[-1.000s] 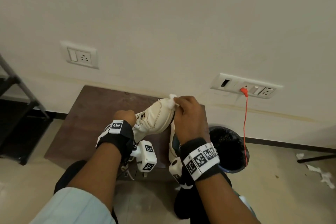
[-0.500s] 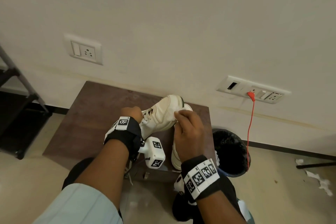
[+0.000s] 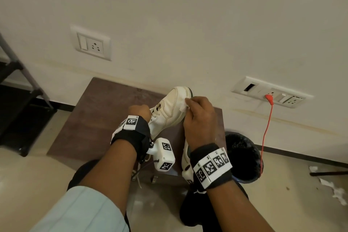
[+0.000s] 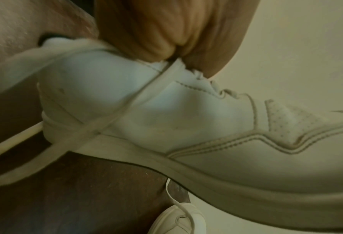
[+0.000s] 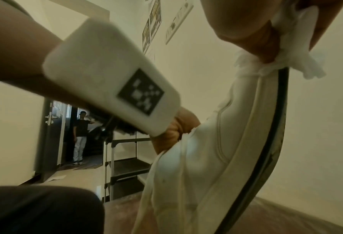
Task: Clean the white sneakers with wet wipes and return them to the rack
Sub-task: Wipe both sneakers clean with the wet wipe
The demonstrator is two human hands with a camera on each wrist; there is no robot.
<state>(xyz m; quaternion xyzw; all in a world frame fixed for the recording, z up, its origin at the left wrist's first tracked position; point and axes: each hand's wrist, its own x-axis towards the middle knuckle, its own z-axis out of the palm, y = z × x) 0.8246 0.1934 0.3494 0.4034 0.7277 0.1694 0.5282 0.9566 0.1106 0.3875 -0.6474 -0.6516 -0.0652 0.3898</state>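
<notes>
A white sneaker is tilted toe-up over the small brown table. My left hand grips it at the collar near the laces; in the left wrist view the fingers curl into the sneaker opening. My right hand pinches a crumpled white wet wipe against the toe's side, by the sole edge. The right wrist view shows the wipe bunched under the fingers on the sneaker. The second white sneaker lies on the table under my right wrist, mostly hidden.
A black bin stands right of the table, with an orange cable hanging from a wall socket above it. The dark shoe rack is at the far left. Paper scraps lie on the floor at right. A person stands in a far doorway.
My right hand with the wipe slid down the toe from its tip and came partway back up along the side. The left hand kept its hold on the sneaker.
</notes>
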